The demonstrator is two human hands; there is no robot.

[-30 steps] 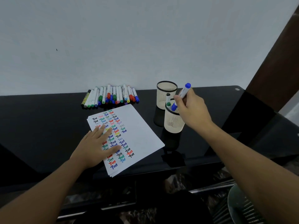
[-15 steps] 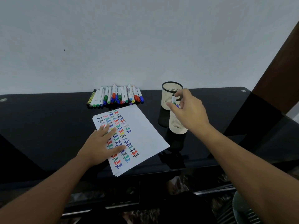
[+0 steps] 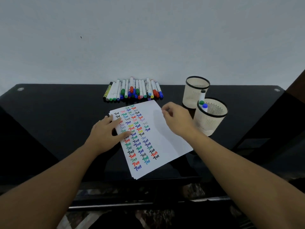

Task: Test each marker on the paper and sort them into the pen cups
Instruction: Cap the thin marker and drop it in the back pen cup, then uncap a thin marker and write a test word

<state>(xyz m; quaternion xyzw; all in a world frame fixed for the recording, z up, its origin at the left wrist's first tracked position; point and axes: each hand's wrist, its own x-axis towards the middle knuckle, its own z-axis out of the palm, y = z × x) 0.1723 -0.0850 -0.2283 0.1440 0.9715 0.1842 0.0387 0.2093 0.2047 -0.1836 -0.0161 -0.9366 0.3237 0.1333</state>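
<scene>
A white paper stack (image 3: 165, 142) covered with coloured "Test" marks lies on the black table. My left hand (image 3: 107, 134) presses flat on its left side, fingers straight. My right hand (image 3: 177, 119) hovers over the paper's upper right corner, fingers loosely curled, holding nothing. A row of several markers (image 3: 134, 90) lies at the back of the table beyond the paper. Two cream mesh pen cups stand at the right: the far cup (image 3: 196, 91) looks empty, the near cup (image 3: 210, 116) holds three markers with black, green and blue caps (image 3: 204, 106).
The glossy black table (image 3: 49, 116) runs against a pale wall. Its front edge lies just below the paper. A dark wooden panel rises at the far right (image 3: 297, 83). Bare tabletop stretches left of the paper.
My right hand dropped the blue-capped marker into the near cup, then drew back left over the paper, empty. The left hand stayed on the paper.
</scene>
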